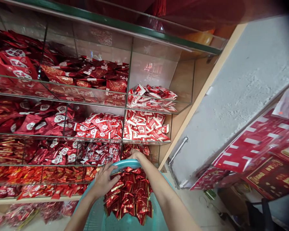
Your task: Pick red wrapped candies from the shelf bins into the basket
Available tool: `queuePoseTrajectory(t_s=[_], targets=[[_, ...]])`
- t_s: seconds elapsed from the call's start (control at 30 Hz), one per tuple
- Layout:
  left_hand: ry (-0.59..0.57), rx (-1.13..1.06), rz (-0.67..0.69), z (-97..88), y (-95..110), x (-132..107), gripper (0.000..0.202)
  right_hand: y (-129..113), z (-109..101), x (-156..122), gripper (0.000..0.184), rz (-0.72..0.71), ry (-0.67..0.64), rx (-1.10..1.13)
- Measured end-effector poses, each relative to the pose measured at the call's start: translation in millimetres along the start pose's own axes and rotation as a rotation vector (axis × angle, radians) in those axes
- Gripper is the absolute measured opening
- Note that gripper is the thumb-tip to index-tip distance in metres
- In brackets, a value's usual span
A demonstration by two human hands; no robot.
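Basket (125, 164) of teal plastic is seen from above, raised against a glass shelf unit (131, 67), its far rim close to a low compartment (137, 149) where similar red-and-gold pieces are kept. Red foil-wrapped sweets (131, 195) are heaped in the basket's far half. The left hand (103, 181) is spread over the rim, fingertips touching the sweets. The right hand (135, 156) is hooked over the far rim with its fingers hidden, so its grip cannot be told. The rim is probably best kept steady and tight against the compartment's edge, so nothing slips to the floor (195, 199). Compartments above are filled with red-and-white packets (144, 126).
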State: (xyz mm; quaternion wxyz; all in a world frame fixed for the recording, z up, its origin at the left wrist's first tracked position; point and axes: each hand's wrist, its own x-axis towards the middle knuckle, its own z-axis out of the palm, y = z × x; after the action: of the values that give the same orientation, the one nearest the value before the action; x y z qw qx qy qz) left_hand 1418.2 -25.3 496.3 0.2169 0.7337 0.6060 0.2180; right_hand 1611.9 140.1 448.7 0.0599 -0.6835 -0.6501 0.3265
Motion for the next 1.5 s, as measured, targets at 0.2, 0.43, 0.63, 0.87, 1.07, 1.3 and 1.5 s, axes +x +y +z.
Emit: queuePoseTrajectory(t_s=[0.2,0.43,0.63,0.87,1.07,1.3,1.5], targets=[[-0.005,0.011,0.007,-0.2,-1,-1,0.039,2,-2,-12,0.024,-0.038,0.082,-0.021],[0.011,0.005,0.018,-0.1,-2,-1,0.037,9,-6,-21,0.008,-0.091,0.199,0.050],[0.023,0.018,0.025,1.6,-4,0,0.036,22,-7,-24,0.009,-0.100,0.230,0.181],[0.079,-0.031,0.065,1.5,-5,4,0.031,20,-23,-56,0.011,-0.317,0.330,0.300],[0.067,-0.192,0.070,2.7,-9,9,0.027,29,-42,-121,0.019,-0.553,0.359,0.517],[-0.011,-0.570,0.101,-13.6,8,6,0.035,14,-28,-172,0.028,-0.590,0.063,0.741],[-0.037,-0.532,0.140,-18.0,5,7,0.031,2,-6,-173,0.031,-0.622,-0.040,0.765]])
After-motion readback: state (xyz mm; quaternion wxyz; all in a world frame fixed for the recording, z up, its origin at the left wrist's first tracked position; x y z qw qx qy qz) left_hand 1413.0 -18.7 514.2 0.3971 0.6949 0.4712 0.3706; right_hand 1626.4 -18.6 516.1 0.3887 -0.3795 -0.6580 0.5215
